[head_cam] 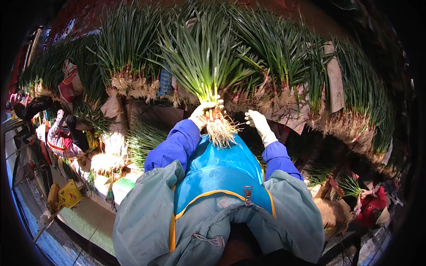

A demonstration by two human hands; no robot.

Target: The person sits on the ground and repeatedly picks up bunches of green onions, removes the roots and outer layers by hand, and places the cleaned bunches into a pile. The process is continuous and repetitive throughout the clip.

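Note:
My left hand point(201, 115), in a pale glove, grips a bunch of green onions point(208, 74) just above the roots. The long leaves fan out away from me, and the white stringy roots point(222, 132) hang over my blue apron point(219, 173). To the right of the roots is my right hand point(259, 125), also gloved, with bent fingers a little apart and nothing visible in them. Directly beyond the held bunch, more green onions point(244, 94) lie in a long row, roots towards me.
Onion heaps curve around me at left point(128, 66) and right point(352, 93). A brown paper strip point(334, 78) lies on the right heap. A person at left point(63, 136) and a person in red at right point(371, 206) sit nearby. A yellow container point(70, 194) stands lower left.

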